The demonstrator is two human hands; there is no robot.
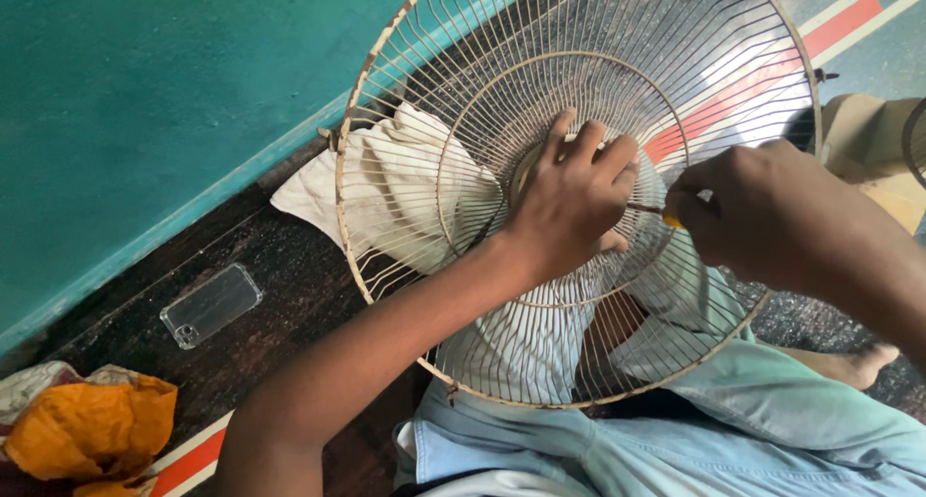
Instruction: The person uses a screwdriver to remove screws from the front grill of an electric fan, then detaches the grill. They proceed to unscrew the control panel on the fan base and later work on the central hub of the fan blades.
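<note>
A round, rusty cream wire fan guard rests tilted over my lap. My left hand lies flat on the guard's centre, fingers spread over the hub, pressing it. My right hand is closed around a screwdriver with a yellow handle; its thin shaft points left toward the hub, just under my left fingers. The hub itself is mostly hidden by my left hand.
A cream cloth lies under the guard on the dark floor. A clear phone case sits to the left near the teal wall. An orange crumpled cloth is at bottom left. A beige fan part stands at right.
</note>
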